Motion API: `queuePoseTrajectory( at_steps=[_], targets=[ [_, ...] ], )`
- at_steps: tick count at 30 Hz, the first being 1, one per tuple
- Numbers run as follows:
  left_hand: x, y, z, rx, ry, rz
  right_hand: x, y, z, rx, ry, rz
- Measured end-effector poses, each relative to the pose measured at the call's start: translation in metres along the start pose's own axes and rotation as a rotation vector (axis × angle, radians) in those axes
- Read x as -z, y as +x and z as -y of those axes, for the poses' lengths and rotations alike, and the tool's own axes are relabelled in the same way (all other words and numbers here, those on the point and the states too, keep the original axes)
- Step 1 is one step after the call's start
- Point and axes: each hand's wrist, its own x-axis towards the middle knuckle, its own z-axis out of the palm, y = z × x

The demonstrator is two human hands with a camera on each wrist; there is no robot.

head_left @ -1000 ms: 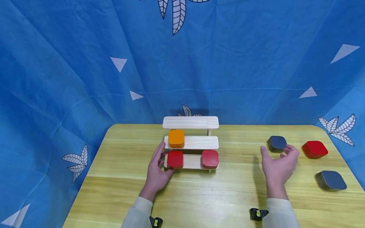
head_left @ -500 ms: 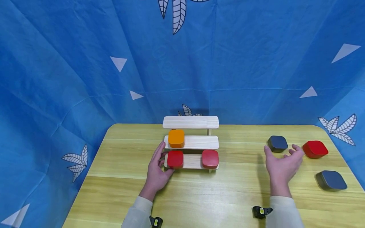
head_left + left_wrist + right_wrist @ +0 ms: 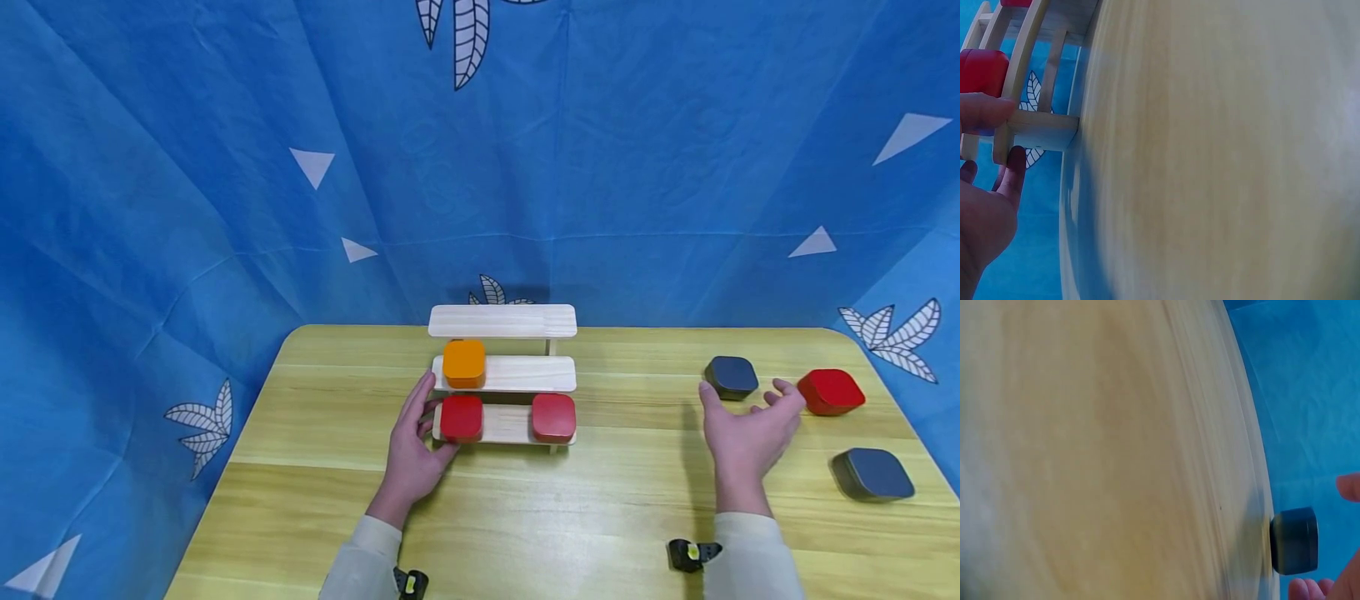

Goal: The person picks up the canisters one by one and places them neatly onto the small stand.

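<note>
My left hand (image 3: 412,454) grips the left end of a three-tier wooden display rack (image 3: 517,425), thumb in front and fingers at its side. In the left wrist view, the lowest shelf's end (image 3: 1004,140) lies between thumb (image 3: 985,111) and fingers. A red rounded-square block (image 3: 461,418) sits at that end, and a second red block (image 3: 553,418) at the right. On the middle tier stands an orange block (image 3: 464,364). My right hand (image 3: 750,433) hovers with spread fingers, holding nothing, just in front of a dark blue block (image 3: 731,377) on the table.
Another red block (image 3: 831,392) lies at the right, beyond my right fingers. Nearer the table's right edge is another dark blue block (image 3: 872,475). A blue patterned curtain (image 3: 630,167) hangs behind the wooden table (image 3: 570,525).
My right hand has moved slightly to the right in front of the dark blue block, its fingers still spread. My left hand keeps its place on the rack.
</note>
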Motion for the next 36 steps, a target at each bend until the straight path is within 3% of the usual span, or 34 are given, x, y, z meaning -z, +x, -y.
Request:
queuePoseTrajectory(
  at_steps=[15,23,36],
  targets=[
    [-0.001,0.001,0.000,0.000,0.023,0.001,0.006,0.011,-0.002,-0.058,0.010,0.039],
    [-0.004,0.002,0.038,0.007,0.040,-0.019,0.006,0.014,-0.003,-0.108,0.038,0.074],
    [-0.003,0.002,0.043,0.033,0.070,-0.010,0.005,0.022,-0.005,-0.115,0.052,0.092]
  ],
)
